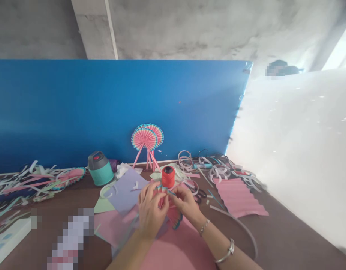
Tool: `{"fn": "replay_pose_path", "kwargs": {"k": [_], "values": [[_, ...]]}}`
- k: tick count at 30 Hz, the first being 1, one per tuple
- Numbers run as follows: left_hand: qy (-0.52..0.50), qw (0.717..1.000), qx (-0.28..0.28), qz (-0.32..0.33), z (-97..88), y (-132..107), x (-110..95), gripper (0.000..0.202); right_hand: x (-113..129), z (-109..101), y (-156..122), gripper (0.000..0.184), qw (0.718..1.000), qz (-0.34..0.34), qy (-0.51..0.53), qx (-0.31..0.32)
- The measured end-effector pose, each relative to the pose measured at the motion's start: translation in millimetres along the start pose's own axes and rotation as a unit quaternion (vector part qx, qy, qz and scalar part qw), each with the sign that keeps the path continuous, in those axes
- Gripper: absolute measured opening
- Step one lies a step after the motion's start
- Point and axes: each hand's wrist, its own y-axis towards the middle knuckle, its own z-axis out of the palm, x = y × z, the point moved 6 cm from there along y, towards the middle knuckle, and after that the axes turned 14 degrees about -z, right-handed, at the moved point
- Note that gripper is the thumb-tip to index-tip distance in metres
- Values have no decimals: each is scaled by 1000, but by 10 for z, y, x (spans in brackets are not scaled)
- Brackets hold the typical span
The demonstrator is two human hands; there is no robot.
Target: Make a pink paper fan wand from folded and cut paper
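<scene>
Between my two hands is a pink pleated paper fan (174, 214) with a blue and yellow striped edge, partly hidden by my fingers. My left hand (152, 208) is closed on its left side, thumb and fingers pressing the folds. My right hand (186, 204) pinches the upper right edge of the same fan. Just beyond my fingertips stands a red spool of thread (168, 177) with a dark top. Pink paper (178, 249) lies under my hands, with a lilac sheet (128, 189) to the left.
Finished pink paper fans (144, 139) lean against the blue partition (77, 108). A teal and grey container (101, 170) stands back left, near heaped paper strips (29, 183). At right are a creased pink sheet (240, 197), dark-handled scissors (200, 195) and curled white strips (219, 172).
</scene>
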Motion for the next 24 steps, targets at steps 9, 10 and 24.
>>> {"fn": "replay_pose_path", "kwargs": {"k": [9, 10, 24], "values": [[-9, 999, 28, -21, 40, 30, 38, 11, 13, -28, 10, 28, 999, -19, -28, -3], [-17, 999, 25, -24, 42, 31, 47, 11, 15, -30, 12, 27, 1000, -18, -22, -5], [-139, 980, 36, -138, 113, 54, 259, 17, 3, -38, 18, 23, 993, 56, 76, -64]]}}
